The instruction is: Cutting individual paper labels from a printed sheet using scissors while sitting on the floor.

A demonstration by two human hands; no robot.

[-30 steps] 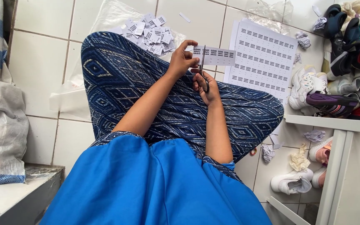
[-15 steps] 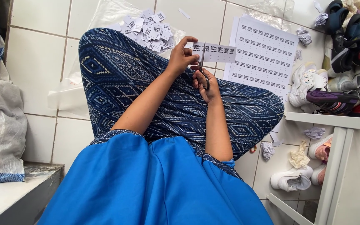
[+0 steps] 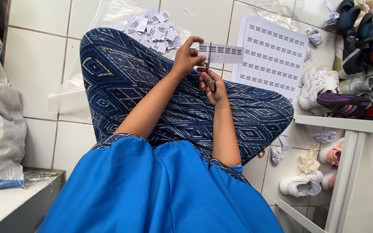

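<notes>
left hand [image 3: 187,59] pinched a printed label strip [image 3: 223,53] above the lap while right hand [image 3: 212,86] gripped scissors [image 3: 210,69], blades across the strip's left end. a pile of cut labels [image 3: 152,30] lay on the floor; full label sheets [image 3: 273,56] remained uncut.

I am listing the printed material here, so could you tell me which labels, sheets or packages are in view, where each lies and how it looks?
Label strip: narrow white strip with black print, held by the left hand, scissors in the right hand cutting it.
Cut labels: heap of small white pieces on clear plastic, floor beyond the knee.
Label sheets: white pages with rows of black print, floor by the shoes.
</notes>
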